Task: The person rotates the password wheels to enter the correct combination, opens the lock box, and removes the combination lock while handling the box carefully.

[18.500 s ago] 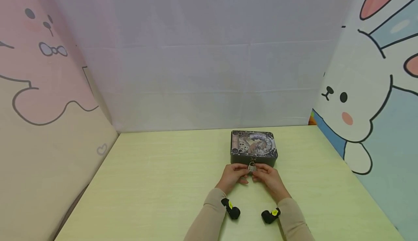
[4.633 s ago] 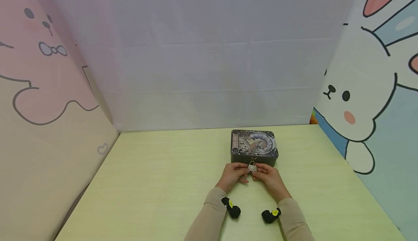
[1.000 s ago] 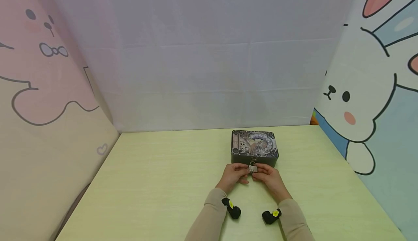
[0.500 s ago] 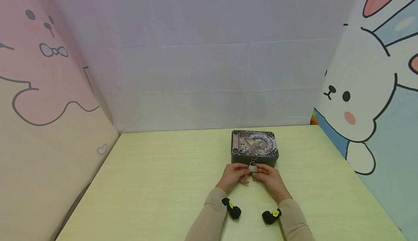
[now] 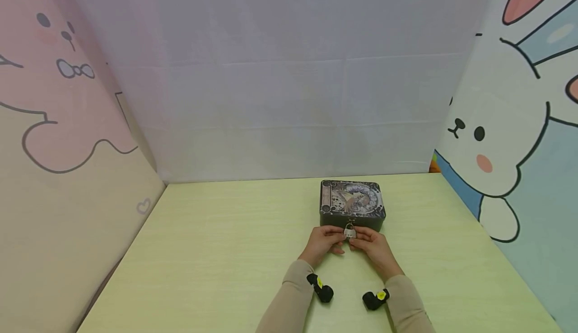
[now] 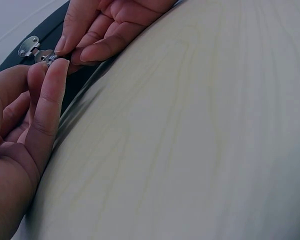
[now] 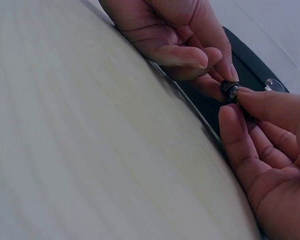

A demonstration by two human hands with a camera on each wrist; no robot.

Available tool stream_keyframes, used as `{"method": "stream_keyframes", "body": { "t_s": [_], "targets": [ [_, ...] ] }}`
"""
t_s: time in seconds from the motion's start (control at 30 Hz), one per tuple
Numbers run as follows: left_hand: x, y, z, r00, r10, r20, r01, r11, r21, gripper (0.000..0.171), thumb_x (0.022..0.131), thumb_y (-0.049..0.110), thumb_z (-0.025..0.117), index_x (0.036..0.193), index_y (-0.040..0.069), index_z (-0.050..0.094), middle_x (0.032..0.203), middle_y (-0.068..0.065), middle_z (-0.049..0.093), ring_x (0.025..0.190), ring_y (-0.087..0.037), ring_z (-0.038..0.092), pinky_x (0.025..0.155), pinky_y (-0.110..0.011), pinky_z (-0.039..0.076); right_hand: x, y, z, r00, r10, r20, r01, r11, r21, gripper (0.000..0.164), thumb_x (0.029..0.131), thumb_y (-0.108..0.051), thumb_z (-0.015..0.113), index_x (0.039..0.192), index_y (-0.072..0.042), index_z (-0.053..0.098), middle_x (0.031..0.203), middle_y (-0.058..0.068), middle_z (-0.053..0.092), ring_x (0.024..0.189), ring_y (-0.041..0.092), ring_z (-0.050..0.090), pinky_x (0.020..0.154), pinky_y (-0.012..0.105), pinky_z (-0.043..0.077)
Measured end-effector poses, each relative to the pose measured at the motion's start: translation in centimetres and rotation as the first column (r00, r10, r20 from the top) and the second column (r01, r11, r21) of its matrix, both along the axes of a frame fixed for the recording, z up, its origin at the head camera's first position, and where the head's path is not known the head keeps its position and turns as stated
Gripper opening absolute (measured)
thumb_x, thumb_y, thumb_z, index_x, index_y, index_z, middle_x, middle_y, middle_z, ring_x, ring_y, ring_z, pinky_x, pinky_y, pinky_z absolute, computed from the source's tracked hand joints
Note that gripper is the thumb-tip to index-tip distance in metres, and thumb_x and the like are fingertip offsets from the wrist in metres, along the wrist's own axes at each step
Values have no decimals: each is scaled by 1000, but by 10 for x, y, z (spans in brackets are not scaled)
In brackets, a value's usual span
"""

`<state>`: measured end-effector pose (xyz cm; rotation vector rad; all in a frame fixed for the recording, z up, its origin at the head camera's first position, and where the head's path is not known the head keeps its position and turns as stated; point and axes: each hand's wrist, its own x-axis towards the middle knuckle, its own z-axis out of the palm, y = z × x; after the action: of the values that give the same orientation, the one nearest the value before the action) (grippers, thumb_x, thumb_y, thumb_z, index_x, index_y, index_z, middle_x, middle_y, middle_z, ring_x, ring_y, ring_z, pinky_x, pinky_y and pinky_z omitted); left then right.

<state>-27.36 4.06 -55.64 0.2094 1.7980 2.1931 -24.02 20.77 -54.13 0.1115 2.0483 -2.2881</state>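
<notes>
A small combination padlock [image 5: 349, 231] hangs from the front of a dark box [image 5: 352, 200] with an ornate picture on its lid. My left hand [image 5: 321, 242] pinches the padlock from the left side, between thumb and fingertips. From the right, my right hand [image 5: 374, 247] pinches it too. Number dials [image 7: 233, 92] show between the fingertips in the right wrist view, though the digits are too small to read. A metal clasp [image 6: 29, 46] lies just above the padlock in the left wrist view. The lid is down. Fingers hide much of the lock body.
A pale wooden table [image 5: 226, 247] bears the box near its back edge. Behind it hangs a white cloth [image 5: 280, 97]. Cartoon-printed panels stand at the left [image 5: 58, 197] and right [image 5: 496, 122]. Black wrist cameras [image 5: 324, 293] sit on both sleeves.
Both hands stay at the padlock, and the box keeps its place. Between the older frames and now, the padlock's face tilts slightly. Over the last second almost nothing visibly moves.
</notes>
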Motion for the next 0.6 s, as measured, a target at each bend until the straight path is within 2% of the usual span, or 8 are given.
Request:
{"method": "stream_keyframes", "body": {
  "t_s": [0.6],
  "targets": [
    [0, 0, 0, 1000, -3, -2, 3, 1000, 11, 20, 92, -6, 65, 110, -15, 67, 81, -12, 70, 58, -11, 63, 56, -29, 63, 0, 0, 2, 1000, 7, -7, -7, 1000, 0, 41, 92, 14, 58, 129, 24, 45, 93, 9, 70, 77, 10, 67, 70, 24, 61]
  ]
}}
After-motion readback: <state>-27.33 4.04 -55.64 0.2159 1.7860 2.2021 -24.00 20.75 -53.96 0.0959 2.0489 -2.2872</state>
